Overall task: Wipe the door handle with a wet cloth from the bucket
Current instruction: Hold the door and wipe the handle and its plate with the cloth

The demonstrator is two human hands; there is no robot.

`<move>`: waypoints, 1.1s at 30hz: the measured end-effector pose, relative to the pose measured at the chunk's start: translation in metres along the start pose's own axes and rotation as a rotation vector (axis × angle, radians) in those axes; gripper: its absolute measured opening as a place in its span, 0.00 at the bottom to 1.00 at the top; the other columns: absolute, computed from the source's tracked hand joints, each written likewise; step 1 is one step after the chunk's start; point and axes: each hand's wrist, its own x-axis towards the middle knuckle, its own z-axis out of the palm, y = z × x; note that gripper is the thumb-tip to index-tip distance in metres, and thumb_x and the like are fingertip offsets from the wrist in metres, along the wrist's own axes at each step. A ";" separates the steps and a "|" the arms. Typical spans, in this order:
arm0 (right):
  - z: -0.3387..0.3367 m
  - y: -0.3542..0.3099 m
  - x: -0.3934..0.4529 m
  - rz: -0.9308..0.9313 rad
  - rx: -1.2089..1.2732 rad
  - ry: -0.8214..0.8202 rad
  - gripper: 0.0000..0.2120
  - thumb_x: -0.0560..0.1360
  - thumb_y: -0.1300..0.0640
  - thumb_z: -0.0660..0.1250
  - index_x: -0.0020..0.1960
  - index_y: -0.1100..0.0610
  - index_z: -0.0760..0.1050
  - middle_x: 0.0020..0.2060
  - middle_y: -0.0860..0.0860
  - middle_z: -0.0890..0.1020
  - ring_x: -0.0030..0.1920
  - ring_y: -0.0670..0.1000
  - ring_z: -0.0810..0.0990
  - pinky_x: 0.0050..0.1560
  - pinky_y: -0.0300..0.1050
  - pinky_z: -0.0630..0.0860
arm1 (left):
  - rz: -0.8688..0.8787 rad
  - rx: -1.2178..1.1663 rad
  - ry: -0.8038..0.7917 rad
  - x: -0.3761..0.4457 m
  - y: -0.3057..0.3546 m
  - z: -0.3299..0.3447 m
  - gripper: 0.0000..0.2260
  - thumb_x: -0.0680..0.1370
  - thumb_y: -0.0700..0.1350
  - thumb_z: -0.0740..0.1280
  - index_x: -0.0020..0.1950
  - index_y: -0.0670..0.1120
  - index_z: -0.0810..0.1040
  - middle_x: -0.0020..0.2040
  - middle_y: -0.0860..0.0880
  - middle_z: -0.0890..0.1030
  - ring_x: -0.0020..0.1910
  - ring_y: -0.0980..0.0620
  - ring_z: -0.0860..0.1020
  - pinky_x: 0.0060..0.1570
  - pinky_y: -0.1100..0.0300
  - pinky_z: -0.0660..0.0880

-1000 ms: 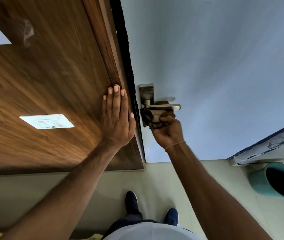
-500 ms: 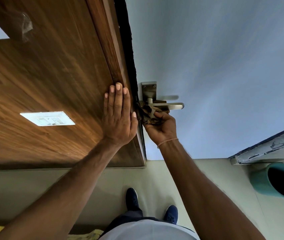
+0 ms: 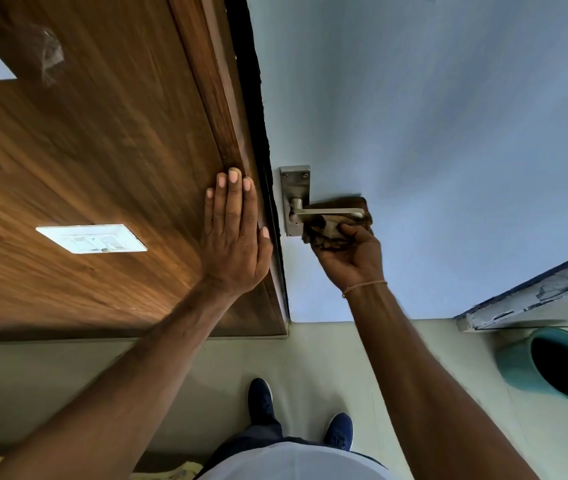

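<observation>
Right hand: right hand (image 3: 351,258) reaches up from the lower right on a nearly straight forearm, palm turned toward the camera, fingers curled and clenched around a bunched brown cloth (image 3: 327,233).
Right thumb: lies across the front of the cloth, its tip just under the lever.
Right wrist: a thin thread band (image 3: 365,287) circles it.
Left hand: left hand (image 3: 234,233) is pressed flat against the wooden door frame (image 3: 227,109), fingers straight and together pointing up, thumb spread toward the dark gap at the frame's edge; it grips nothing.
Left arm: runs in from the lower left corner, almost fully extended.
Cloth position: most of it sits below the lever in the right palm; a fold also shows above and behind the lever's far end, so it seems to wrap around the bar, though the back side is hidden.
Door handle: metal door handle (image 3: 327,212) has a lever pointing right from a vertical backplate (image 3: 294,183) with two screws at its top; the plate's upper part is bare, its lower corner touches the cloth.
Handle relative to hands: directly above the right hand, just right of the left hand across the dark gap.
Door: pale blue door (image 3: 431,133) fills the upper right.
Bucket: teal bucket (image 3: 552,365) stands on the floor at the far right, well apart from both hands; its inside is dark.
Wood panel: holds a white switch plate (image 3: 92,238), left of the left hand.
Floor: light tile (image 3: 313,355), with two dark blue shoes (image 3: 261,400) between the arms.
</observation>
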 end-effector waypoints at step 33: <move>0.045 -0.041 -0.019 -0.812 -2.562 -0.297 0.18 0.77 0.49 0.70 0.66 0.49 0.77 0.57 0.50 0.84 0.57 0.60 0.80 0.57 0.54 0.74 | -0.017 -0.026 -0.004 0.001 0.005 -0.003 0.33 0.83 0.47 0.57 0.86 0.37 0.52 0.85 0.37 0.55 0.87 0.40 0.50 0.85 0.39 0.56</move>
